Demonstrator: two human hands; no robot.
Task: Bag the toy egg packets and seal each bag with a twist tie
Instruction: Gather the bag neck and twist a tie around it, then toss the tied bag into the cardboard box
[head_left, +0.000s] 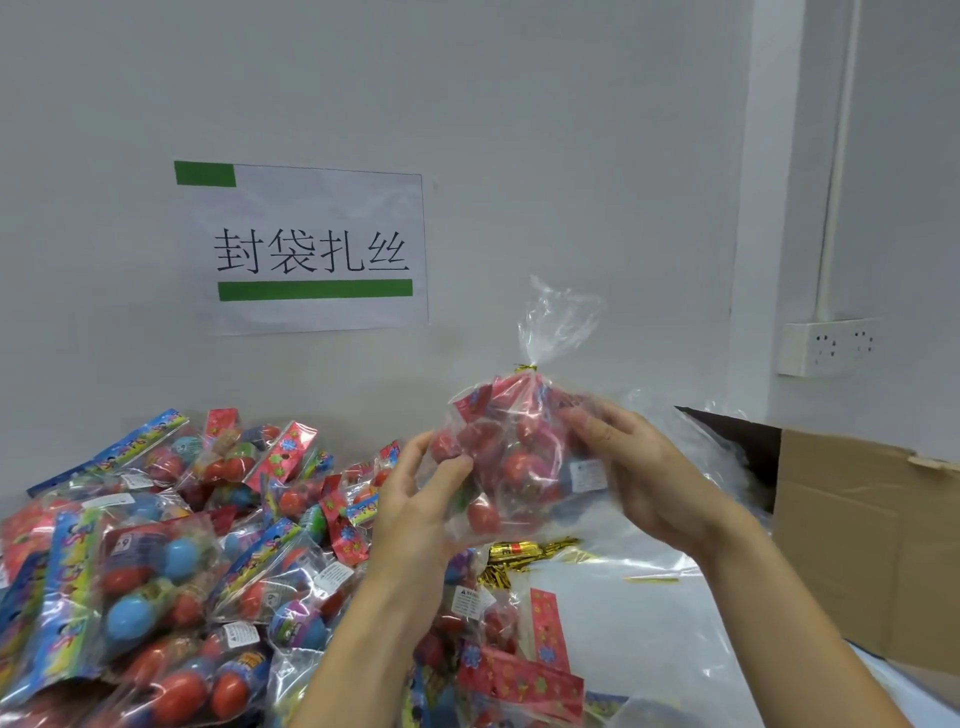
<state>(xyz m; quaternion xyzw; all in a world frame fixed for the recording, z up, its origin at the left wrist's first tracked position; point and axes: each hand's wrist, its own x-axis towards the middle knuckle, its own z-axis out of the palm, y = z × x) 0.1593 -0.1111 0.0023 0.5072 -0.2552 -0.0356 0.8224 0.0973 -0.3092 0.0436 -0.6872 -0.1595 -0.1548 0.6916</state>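
Here, left hand (415, 512) and right hand (641, 470) cradle a tied clear bag (511, 457) of red toy eggs, fingers curled around it, above gold twist ties (524, 553) mid-worktop.

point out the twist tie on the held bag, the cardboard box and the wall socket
twist tie (525, 368): head view, gold knot at the bag's neck
cardboard box (841, 530): head view, its brown side wall
wall socket (826, 347): head view, white faceplate

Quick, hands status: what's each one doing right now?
Left hand: fingers curled round the tied bag, holding its left side.
Right hand: fingers curled round the same bag's right side, holding it.
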